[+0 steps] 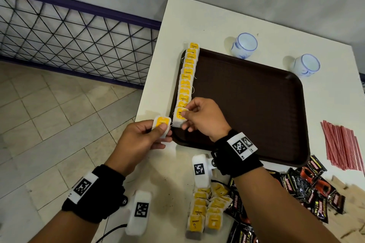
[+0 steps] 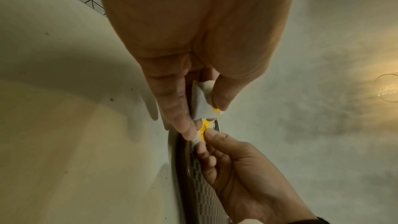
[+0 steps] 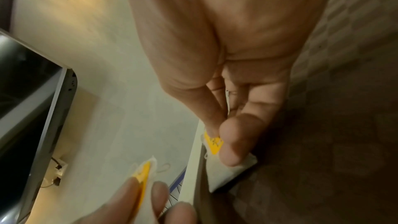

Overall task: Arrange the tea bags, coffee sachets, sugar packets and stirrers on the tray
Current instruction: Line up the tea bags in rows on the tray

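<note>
A brown tray (image 1: 246, 104) lies on the white table. A row of several yellow-tagged tea bags (image 1: 186, 77) runs along its left rim. My right hand (image 1: 197, 116) pinches a tea bag (image 1: 179, 117) at the near end of that row, over the tray's front left corner; the same tea bag (image 3: 226, 168) shows under the thumb in the right wrist view. My left hand (image 1: 144, 136) pinches another tea bag (image 1: 162, 126) just left of the tray corner, and that tea bag (image 2: 203, 105) also shows in the left wrist view.
Loose tea bags (image 1: 207, 209) lie at the front of the table, black coffee sachets (image 1: 308, 189) and brown sugar packets (image 1: 351, 213) to their right. Red stirrers (image 1: 341, 144) lie right of the tray. Two white cups (image 1: 245, 45) (image 1: 305, 65) stand behind it. A wire fence (image 1: 69, 41) borders the left.
</note>
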Motion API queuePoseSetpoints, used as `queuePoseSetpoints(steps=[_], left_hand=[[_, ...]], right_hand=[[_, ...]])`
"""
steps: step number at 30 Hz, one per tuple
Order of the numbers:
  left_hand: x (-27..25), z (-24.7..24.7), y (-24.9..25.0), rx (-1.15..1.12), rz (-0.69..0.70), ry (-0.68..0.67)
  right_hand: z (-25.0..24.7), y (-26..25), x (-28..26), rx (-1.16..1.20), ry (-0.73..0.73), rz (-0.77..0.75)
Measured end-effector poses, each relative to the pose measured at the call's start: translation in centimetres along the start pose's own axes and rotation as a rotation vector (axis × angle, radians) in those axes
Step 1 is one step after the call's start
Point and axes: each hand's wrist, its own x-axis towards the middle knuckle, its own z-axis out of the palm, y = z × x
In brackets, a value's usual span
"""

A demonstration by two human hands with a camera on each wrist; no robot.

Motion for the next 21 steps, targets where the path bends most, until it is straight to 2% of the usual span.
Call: queuePoseSetpoints(steps=[9, 12, 14, 18, 21], left_hand=[[0.1, 0.0, -0.2, 0.022, 0.014, 0.009], [0.1, 0.0, 0.0, 0.029, 0.023, -0.013], [0.1, 0.1, 0.2, 0.018, 0.014, -0.054], [0.1, 0.6, 0.6, -0.053, -0.040, -0.220], [0.1, 1.3, 0.6, -0.039, -0.041, -0.277]], right_hand=[[0.4, 0.2, 0.4, -0.102, 0.102, -0.013], [-0.2, 0.1, -0.4, -0.197, 0.149, -0.121], [-0.8, -0.3, -1.3, -0.147, 0.066, -0.225], [-1.7, -1.1, -3.3, -0.012, -0.302, -0.305], [-1.9, -1.0, -3.9, 0.031, -0.413, -0.328]])
